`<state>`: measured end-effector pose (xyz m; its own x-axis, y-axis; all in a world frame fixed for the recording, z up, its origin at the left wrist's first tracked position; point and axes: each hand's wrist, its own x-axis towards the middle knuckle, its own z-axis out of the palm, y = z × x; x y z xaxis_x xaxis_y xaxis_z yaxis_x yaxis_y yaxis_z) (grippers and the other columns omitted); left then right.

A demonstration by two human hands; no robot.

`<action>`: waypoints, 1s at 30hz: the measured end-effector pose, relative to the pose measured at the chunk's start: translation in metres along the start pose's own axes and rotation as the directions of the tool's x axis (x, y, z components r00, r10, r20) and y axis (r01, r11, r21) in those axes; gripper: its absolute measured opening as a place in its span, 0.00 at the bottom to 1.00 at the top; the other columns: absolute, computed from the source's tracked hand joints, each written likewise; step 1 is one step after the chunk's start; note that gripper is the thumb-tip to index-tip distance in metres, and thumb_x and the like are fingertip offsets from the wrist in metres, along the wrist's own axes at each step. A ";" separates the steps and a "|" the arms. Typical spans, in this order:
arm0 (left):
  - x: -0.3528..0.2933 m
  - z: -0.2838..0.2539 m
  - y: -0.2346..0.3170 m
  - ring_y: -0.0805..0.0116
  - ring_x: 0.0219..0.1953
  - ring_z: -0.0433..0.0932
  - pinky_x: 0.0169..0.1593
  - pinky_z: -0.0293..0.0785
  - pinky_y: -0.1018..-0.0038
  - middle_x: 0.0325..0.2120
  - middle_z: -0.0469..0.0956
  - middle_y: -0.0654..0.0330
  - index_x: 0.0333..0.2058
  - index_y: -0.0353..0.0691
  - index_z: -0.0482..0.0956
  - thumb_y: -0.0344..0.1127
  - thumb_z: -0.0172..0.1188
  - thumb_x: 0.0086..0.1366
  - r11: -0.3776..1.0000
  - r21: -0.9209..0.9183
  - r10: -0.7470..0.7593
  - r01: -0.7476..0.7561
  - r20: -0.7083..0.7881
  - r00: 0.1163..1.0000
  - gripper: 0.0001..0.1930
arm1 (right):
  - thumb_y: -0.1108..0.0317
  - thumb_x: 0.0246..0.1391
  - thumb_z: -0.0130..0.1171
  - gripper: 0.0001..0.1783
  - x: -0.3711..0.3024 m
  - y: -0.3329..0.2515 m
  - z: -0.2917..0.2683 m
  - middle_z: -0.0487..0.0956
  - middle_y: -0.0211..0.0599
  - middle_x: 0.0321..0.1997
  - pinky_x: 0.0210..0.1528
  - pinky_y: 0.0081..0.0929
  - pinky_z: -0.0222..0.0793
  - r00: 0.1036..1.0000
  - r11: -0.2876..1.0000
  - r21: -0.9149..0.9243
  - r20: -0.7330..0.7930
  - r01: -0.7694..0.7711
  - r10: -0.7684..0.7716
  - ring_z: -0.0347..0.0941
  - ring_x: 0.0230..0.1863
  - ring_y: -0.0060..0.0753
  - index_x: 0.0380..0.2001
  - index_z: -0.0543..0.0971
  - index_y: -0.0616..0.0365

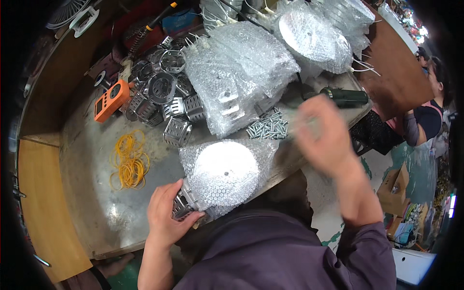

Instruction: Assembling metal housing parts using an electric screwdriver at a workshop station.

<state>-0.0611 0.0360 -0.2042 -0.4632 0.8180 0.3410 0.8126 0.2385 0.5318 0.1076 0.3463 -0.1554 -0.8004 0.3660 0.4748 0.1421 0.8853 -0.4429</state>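
At the table's front edge, my left hand [166,210] is closed around a slotted metal bracket [181,207]. The bracket lies against the lower left of a round metal disc [224,166] in bubble wrap. My right hand [323,135] is raised at the right, smeared by motion, so its fingers cannot be read. Left of it lies a pile of silver screws [268,126]. Just beyond it a dark green power screwdriver [344,97] rests on the table.
Bubble-wrapped discs [241,63] are stacked at the back, white wires sticking out. Slotted metal cages [164,92] are heaped left of them. An orange device [111,100] and yellow rubber bands [130,162] lie on the left. Another person [425,118] sits at the far right.
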 end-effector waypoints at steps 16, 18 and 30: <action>0.008 -0.001 0.002 0.51 0.41 0.77 0.45 0.73 0.63 0.40 0.78 0.52 0.52 0.37 0.74 0.42 0.80 0.36 1.000 -0.023 0.017 -0.016 0.011 1.000 0.41 | 0.73 0.38 0.60 0.39 -0.049 0.151 -0.101 0.75 0.41 0.45 0.54 0.33 0.66 0.959 0.972 -0.061 0.164 -0.225 0.232 0.72 0.49 0.40 0.59 0.66 0.63; 0.012 -0.001 0.002 0.52 0.41 0.77 0.45 0.73 0.63 0.40 0.78 0.52 0.52 0.37 0.74 0.41 0.80 0.37 0.998 -0.034 0.056 -0.056 0.019 0.998 0.41 | 0.70 0.40 0.62 0.41 -0.067 0.111 -0.106 0.75 0.38 0.42 0.51 0.28 0.67 0.911 0.805 0.425 0.202 -0.413 0.360 0.72 0.45 0.34 0.62 0.62 0.62; 0.012 -0.003 0.002 0.53 0.40 0.78 0.43 0.76 0.65 0.39 0.79 0.53 0.51 0.37 0.75 0.38 0.79 0.36 0.998 -0.040 0.043 -0.042 0.014 0.999 0.40 | 0.63 0.57 0.58 0.20 -0.004 -0.051 0.064 0.73 0.36 0.40 0.65 0.48 0.58 0.873 -0.605 0.791 0.356 -0.091 0.334 0.70 0.49 0.39 0.51 0.68 0.53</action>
<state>-0.0661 0.0444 -0.1968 -0.4233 0.8345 0.3529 0.8167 0.1828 0.5474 0.0661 0.2817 -0.1830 -0.8585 0.5128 -0.0041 -0.4738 -0.7961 -0.3765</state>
